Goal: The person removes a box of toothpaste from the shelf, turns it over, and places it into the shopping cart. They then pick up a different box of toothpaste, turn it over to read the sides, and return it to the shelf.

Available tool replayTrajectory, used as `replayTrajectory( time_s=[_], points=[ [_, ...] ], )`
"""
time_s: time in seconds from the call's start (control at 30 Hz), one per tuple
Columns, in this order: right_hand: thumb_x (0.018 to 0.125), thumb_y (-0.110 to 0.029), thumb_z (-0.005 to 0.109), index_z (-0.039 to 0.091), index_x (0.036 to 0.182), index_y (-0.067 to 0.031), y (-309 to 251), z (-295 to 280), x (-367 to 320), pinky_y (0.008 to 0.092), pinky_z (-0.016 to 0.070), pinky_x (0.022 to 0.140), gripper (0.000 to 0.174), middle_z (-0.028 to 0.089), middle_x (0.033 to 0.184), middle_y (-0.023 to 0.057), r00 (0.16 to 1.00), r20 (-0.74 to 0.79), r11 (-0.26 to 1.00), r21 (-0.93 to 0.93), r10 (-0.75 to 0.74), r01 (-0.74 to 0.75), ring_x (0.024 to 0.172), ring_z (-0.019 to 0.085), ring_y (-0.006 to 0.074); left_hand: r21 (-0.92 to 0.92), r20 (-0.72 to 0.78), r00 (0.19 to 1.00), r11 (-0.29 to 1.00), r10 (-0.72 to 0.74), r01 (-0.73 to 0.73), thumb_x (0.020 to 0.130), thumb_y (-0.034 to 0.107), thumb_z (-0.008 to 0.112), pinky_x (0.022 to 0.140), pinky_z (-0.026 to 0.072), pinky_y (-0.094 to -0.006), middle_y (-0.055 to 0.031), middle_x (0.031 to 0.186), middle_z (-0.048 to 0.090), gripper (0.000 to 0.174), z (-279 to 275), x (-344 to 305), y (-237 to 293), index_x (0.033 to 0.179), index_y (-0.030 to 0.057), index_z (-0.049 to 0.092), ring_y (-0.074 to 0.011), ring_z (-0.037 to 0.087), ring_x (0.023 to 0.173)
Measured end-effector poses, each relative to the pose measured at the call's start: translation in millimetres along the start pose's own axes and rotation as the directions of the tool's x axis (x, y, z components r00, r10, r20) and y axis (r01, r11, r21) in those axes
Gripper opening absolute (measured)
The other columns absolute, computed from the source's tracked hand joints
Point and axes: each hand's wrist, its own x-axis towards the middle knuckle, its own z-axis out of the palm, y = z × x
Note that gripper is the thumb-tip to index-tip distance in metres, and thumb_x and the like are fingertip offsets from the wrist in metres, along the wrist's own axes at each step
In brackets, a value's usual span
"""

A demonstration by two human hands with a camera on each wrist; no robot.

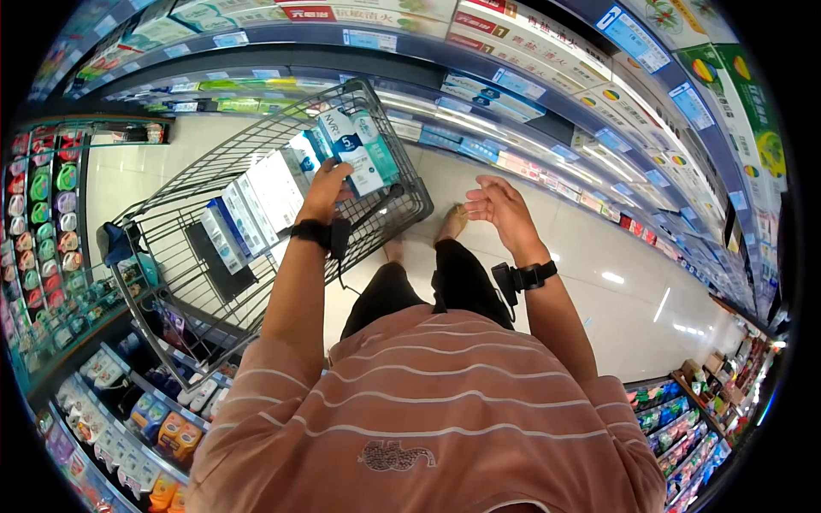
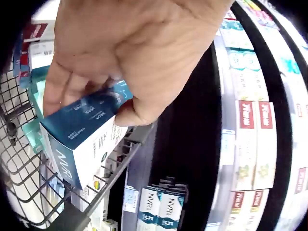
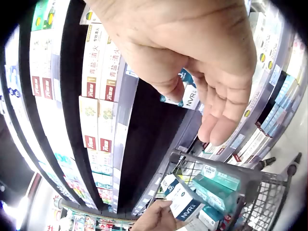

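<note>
My left hand point(image 1: 325, 193) grips a white and dark blue NVR box point(image 1: 352, 152) over the far end of the shopping cart point(image 1: 171, 184). In the left wrist view, the thumb and fingers of the left hand point(image 2: 125, 53) hold opposite sides of that box point(image 2: 82, 132). Teal boxes point(image 3: 216, 190) lie beside it in the right wrist view. My right hand point(image 1: 505, 214) hangs in the air to the right of the cart, fingers extended and holding nothing.
White boxes point(image 1: 274, 192) and a dark flat item point(image 1: 221, 261) lie in the cart. Shelves of boxed goods point(image 1: 530, 43) curve along the far side and right. NVR boxes point(image 2: 161, 208) stand on a lower shelf. Bottles point(image 1: 175, 434) line the shelves at the lower left.
</note>
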Motion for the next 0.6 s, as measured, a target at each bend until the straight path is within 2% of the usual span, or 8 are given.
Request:
replayTrajectory(
  time_s=[0.03, 0.1, 0.2, 0.3, 0.33, 0.43, 0.57, 0.6],
  points=[
    [0.101, -0.027, 0.055, 0.052, 0.13, -0.0007, -2, 6, -1, 0.0342, 0.057, 0.077, 0.039, 0.065, 0.107, 0.0164, 1.0, 0.023, 1.0, -0.013, -0.011, 0.011, 0.09, 0.068, 0.0242, -0.071, 0.089, 0.993, 0.995, 0.074, -0.068, 0.088, 0.02, 0.063, 0.076, 0.057, -0.0334, -0.0074, 0.114, 0.063, 0.064, -8, -10, 1, 0.144, -0.0014, 0.041, -0.017, 0.063, 0.09],
    [0.101, -0.027, 0.055, 0.052, 0.13, -0.0006, -8, 23, -3, 0.034, 0.0569, 0.077, 0.039, 0.065, 0.107, 0.0161, 0.997, 0.067, 0.999, -0.04, -0.03, 0.033, 0.09, 0.068, 0.0243, -0.173, 0.175, 0.973, 0.977, 0.151, -0.121, 0.088, 0.021, 0.063, 0.075, 0.0552, -0.0301, -0.0072, 0.106, 0.063, 0.069, -18, -43, 10, 0.148, -0.0032, 0.036, -0.0161, 0.063, 0.083],
    [0.103, -0.026, 0.054, 0.054, 0.131, -0.0021, -25, 55, -12, 0.0332, 0.0566, 0.08, 0.037, 0.065, 0.108, 0.0142, 0.983, 0.172, 0.997, -0.044, -0.063, 0.071, 0.091, 0.067, 0.0216, -0.259, 0.221, 0.942, 0.946, 0.254, -0.194, 0.09, 0.018, 0.061, 0.078, 0.0551, -0.0302, -0.0089, 0.11, 0.065, 0.067, -21, -86, 30, 0.147, -0.0051, 0.036, -0.0169, 0.066, 0.092],
    [0.104, -0.026, 0.053, 0.054, 0.132, -0.0025, -46, 93, -28, 0.0334, 0.0565, 0.081, 0.037, 0.065, 0.109, 0.014, 0.959, 0.259, 0.989, -0.066, -0.111, 0.132, 0.094, 0.067, 0.0221, -0.389, 0.297, 0.88, 0.889, 0.37, -0.242, 0.09, 0.018, 0.061, 0.081, 0.0555, -0.0312, -0.0116, 0.117, 0.064, 0.067, -15, -117, 47, 0.147, -0.005, 0.035, -0.0189, 0.066, 0.099],
    [0.104, -0.028, 0.053, 0.053, 0.134, -0.002, -54, 105, -36, 0.0342, 0.0566, 0.084, 0.04, 0.065, 0.112, 0.0143, 0.949, 0.298, 0.984, -0.105, -0.107, 0.144, 0.097, 0.067, 0.0226, -0.434, 0.315, 0.862, 0.868, 0.397, -0.241, 0.092, 0.017, 0.058, 0.087, 0.0551, -0.0345, -0.0125, 0.122, 0.062, 0.061, -9, -130, 56, 0.145, -0.0041, 0.037, -0.0212, 0.065, 0.106],
    [0.104, -0.029, 0.054, 0.051, 0.137, -0.0012, -60, 127, -52, 0.0353, 0.0564, 0.088, 0.043, 0.064, 0.115, 0.0142, 0.904, 0.396, 0.975, -0.08, -0.161, 0.208, 0.101, 0.067, 0.0229, -0.561, 0.321, 0.782, 0.773, 0.533, -0.296, 0.093, 0.013, 0.055, 0.095, 0.054, -0.0406, -0.0139, 0.126, 0.06, 0.047, 7, -156, 69, 0.136, -0.0023, 0.043, -0.0252, 0.064, 0.112],
    [0.103, -0.03, 0.057, 0.048, 0.139, -0.0001, -61, 136, -69, 0.0339, 0.0572, 0.087, 0.048, 0.063, 0.115, 0.0134, 0.889, 0.387, 0.943, -0.117, -0.246, 0.312, 0.102, 0.068, 0.0233, -0.608, 0.271, 0.76, 0.718, 0.59, -0.34, 0.095, 0.014, 0.054, 0.102, 0.0483, -0.0424, -0.0131, 0.127, 0.059, 0.042, 28, -173, 73, 0.133, 0.0004, 0.045, -0.024, 0.061, 0.115],
    [0.102, -0.029, 0.056, 0.049, 0.138, 0.0006, -63, 138, -74, 0.0328, 0.0576, 0.085, 0.047, 0.065, 0.112, 0.0126, 0.894, 0.349, 0.931, -0.123, -0.282, 0.343, 0.096, 0.069, 0.0213, -0.591, 0.279, 0.768, 0.733, 0.577, -0.336, 0.096, 0.016, 0.055, 0.103, 0.0468, -0.0422, -0.0114, 0.126, 0.06, 0.039, 32, -177, 75, 0.131, 0.0027, 0.047, -0.0227, 0.061, 0.116]
  ],
)
